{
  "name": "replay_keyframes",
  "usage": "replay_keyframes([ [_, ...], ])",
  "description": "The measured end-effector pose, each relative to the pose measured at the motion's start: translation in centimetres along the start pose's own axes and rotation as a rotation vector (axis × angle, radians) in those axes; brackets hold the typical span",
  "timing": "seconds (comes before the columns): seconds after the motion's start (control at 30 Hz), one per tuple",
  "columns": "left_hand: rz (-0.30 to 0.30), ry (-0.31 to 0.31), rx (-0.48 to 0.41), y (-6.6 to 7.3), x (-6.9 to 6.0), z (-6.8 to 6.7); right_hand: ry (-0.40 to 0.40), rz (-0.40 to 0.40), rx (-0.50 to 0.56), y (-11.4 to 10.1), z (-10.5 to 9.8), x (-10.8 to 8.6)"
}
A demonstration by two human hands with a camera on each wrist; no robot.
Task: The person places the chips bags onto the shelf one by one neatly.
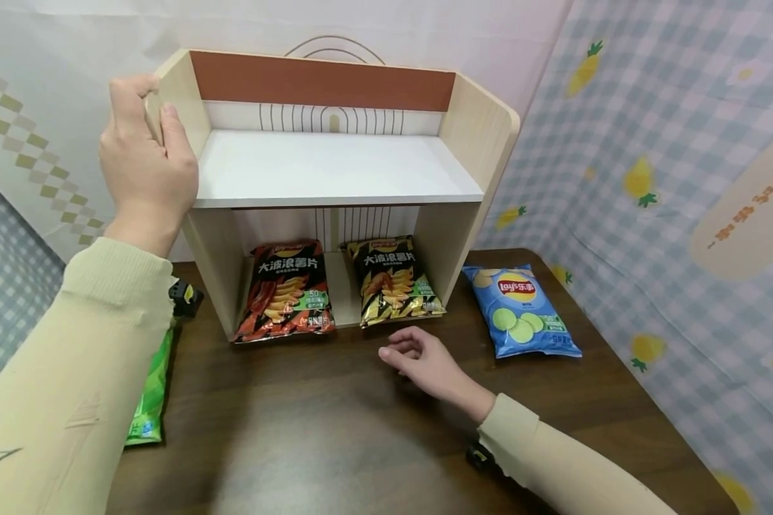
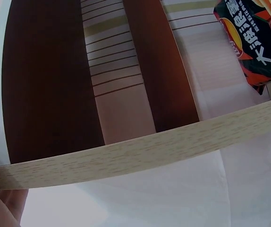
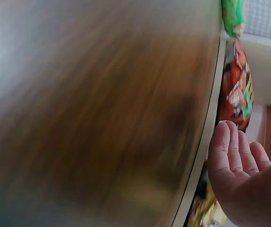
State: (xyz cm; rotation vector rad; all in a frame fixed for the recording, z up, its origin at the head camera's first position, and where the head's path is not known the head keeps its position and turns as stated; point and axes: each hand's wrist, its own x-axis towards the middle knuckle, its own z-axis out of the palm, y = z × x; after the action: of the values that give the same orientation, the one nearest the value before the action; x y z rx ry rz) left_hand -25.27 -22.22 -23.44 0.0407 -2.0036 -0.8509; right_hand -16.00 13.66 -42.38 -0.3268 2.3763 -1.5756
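While shelf [image 1: 335, 164] is gripped, apparently braced, by left hand [image 1: 147, 150], relaxed, empty right hand [image 1: 433, 365] must likely be moved rightward to blue bag [image 1: 522, 309].

- Left sleeve [image 1: 64, 372] and right sleeve [image 1: 573, 458] were observed in pale cream-yellow fabric.
- The left cuff [image 1: 125, 270] was finely ribbed.
- A small dark triangular outline [image 1: 1, 455] was marked on the left sleeve.
- Left wrist device [image 1: 185, 297] and right wrist device [image 1: 479, 455], black with yellowish detail, were worn.
- Left hand [image 1: 147, 159] and right hand [image 1: 429, 363] were seen bare.
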Motion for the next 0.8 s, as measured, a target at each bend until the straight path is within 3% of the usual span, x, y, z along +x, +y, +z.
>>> replay_keyframes([
  [0.33,0.010,0.019,-0.001,0.0,0.0,0.0,0.151,0.021,0.029,4.1,-5.3,0.0],
  [0.57,0.007,0.010,-0.003,-0.3,-0.1,0.1,0.231,0.019,0.014,4.2,-9.4,-0.4],
  [0.8,0.011,0.008,-0.006,0.0,0.1,0.1,0.305,0.038,-0.118,4.4,-12.7,-1.0],
])
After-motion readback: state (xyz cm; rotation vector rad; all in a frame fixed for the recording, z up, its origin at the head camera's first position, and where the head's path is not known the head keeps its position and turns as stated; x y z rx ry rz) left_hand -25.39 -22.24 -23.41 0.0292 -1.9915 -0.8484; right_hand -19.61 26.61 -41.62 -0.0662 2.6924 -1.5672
